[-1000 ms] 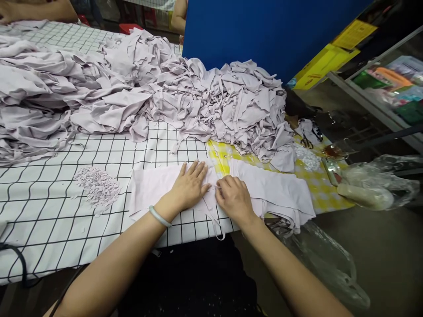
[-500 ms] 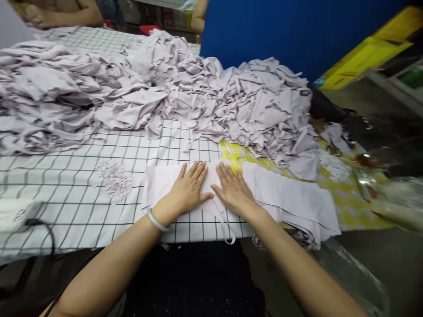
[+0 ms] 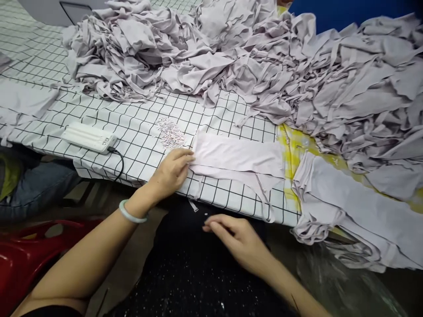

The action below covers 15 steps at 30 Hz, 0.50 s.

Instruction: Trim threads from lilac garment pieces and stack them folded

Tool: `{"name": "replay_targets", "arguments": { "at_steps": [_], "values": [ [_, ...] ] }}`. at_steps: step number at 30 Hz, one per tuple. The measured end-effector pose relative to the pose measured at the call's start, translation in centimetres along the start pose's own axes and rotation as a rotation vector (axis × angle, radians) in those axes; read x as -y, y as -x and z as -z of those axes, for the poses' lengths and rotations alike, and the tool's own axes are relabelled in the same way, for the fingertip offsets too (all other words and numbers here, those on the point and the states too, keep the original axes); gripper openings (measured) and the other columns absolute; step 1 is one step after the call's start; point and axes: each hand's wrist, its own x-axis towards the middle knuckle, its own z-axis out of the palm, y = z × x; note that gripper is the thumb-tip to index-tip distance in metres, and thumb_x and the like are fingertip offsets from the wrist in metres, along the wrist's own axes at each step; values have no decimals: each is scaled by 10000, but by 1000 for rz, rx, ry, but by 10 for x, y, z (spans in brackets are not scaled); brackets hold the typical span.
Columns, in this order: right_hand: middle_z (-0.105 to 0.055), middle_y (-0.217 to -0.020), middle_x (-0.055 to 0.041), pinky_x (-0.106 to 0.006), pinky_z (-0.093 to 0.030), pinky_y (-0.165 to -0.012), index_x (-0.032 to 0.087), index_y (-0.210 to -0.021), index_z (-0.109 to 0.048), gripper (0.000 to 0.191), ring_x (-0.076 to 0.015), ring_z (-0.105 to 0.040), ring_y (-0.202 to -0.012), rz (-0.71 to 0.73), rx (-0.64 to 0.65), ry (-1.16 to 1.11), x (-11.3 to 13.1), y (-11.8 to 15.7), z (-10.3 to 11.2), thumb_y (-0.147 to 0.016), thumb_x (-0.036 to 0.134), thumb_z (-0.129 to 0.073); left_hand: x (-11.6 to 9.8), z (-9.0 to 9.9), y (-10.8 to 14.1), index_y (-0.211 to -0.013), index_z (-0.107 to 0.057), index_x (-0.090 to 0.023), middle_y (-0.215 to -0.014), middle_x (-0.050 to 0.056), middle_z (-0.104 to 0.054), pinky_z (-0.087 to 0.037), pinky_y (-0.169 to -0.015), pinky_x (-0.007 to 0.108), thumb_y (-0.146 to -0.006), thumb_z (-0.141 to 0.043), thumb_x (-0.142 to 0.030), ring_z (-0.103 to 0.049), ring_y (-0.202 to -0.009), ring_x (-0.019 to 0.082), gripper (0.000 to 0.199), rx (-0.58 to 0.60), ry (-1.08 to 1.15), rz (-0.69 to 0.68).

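A pale lilac garment with thin straps (image 3: pixel 238 152) lies flat on the checked cloth in front of me. My left hand (image 3: pixel 170 174) pinches its left edge between closed fingers. One thin strap (image 3: pixel 195 187) hangs over the table edge just below that hand, with a small buckle-like end. My right hand (image 3: pixel 243 240) is over my lap, off the table, its fingertips drawn together; whatever may be between them is too small to make out. Beside my left fingertips is a little heap of tiny paper-like pieces (image 3: pixel 171 133).
A long heap of similar crumpled garments (image 3: pixel 257 75) runs across the back of the table. Folded ones (image 3: pixel 360 198) are stacked at the right on a yellow checked cloth (image 3: pixel 291 163). A white power bank (image 3: pixel 88 137) with a black cable sits at left, above a red stool (image 3: pixel 36 251).
Both hands have lifted from flattening the garment. My left hand now grips its left edge, and my right hand has drawn back to my lap. The view has swung left and down.
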Motion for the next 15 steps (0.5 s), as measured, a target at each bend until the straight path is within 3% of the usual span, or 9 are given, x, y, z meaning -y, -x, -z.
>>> {"name": "replay_targets", "arguments": {
  "at_steps": [3, 6, 9, 12, 15],
  "values": [
    [-725, -1166, -87, -442, -470, -1037, 249, -1108, -710, 360, -283, -634, -1164, -183, 36, -287, 1, -5, -57, -835, 482, -686, -10, -4, 13, -1092, -618, -176, -1121, 111, -667, -527, -977, 382, -918, -409, -80, -626, -1091, 186, 287, 29, 185, -24],
    [-743, -994, -61, -397, -422, -1069, 207, -953, -721, 291, -231, -657, -1069, -283, 91, -575, 12, -21, -79, -819, 464, -698, -10, -10, 20, -1170, -584, -163, -1142, 116, -661, -533, -971, 371, -861, -372, -10, -623, -1084, 180, 405, 39, 241, -36],
    [-696, -722, -41, -401, -461, -981, 166, -845, -716, 293, -204, -676, -829, -368, 284, -827, 27, -13, -73, -864, 442, -618, -3, -13, 23, -1235, -554, -152, -1176, 130, -659, -529, -992, 406, -832, -367, 20, -616, -1119, 194, 476, 48, 231, -107],
    [-732, -772, -84, -428, -457, -961, 131, -950, -724, 326, -220, -693, -817, -429, 472, -914, 38, 11, -58, -889, 404, -557, 3, -16, 25, -1244, -551, -159, -1231, 145, -644, -511, -1022, 475, -820, -413, 15, -588, -1193, 229, 478, 58, 189, -227],
    [-760, -848, -103, -426, -420, -1000, 128, -977, -731, 326, -228, -692, -907, -399, 510, -769, 46, 26, -43, -903, 396, -562, 5, -19, 29, -1225, -571, -166, -1276, 158, -630, -475, -1048, 541, -815, -479, -12, -572, -1236, 266, 448, 24, 128, -283]
  ]
}}
